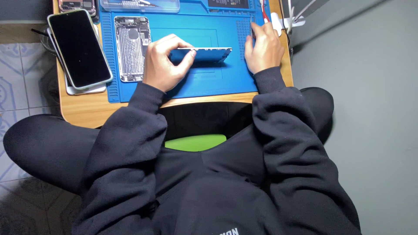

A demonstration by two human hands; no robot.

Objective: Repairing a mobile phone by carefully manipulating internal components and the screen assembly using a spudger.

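Observation:
My left hand grips one end of a thin phone panel, holding it on edge above the blue work mat. My right hand rests on the mat's right side, its fingers closed around a thin dark tool that stands nearly upright. The panel's free end points toward my right hand, a short gap apart. An opened phone body with bare metal innards lies flat on the mat just left of my left hand.
A dark-screened phone in a pale case lies tilted on a white object at the wooden table's left side. A clear plastic tool box sits along the mat's far edge. Red wires and a white object lie at the right corner.

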